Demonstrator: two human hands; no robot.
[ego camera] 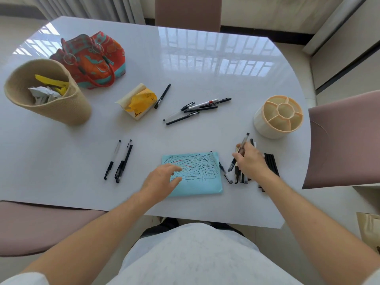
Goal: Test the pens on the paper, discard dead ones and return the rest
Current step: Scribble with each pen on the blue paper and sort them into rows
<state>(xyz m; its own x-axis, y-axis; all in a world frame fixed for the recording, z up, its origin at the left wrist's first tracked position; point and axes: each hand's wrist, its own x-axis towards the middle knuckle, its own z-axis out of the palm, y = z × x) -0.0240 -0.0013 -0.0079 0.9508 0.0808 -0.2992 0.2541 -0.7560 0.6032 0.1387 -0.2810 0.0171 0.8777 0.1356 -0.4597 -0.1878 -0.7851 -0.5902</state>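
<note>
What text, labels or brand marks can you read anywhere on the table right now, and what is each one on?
No text reads clearly in this view.
White marker with red band: dark print on the barrel, too small and blurred to read.
Yellow tissue pack: black marks on its top and side, too blurred to read.
Blue paper: pen test strokes only, no words.
Pen in the right hand: no print visible.

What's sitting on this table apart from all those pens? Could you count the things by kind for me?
Sheets of blue scribbled paper: 1
Compartmented pen holders: 1
Woven baskets with crumpled scraps: 1
Patterned handbags: 1
Tissue packs: 1
Total: 5
</note>
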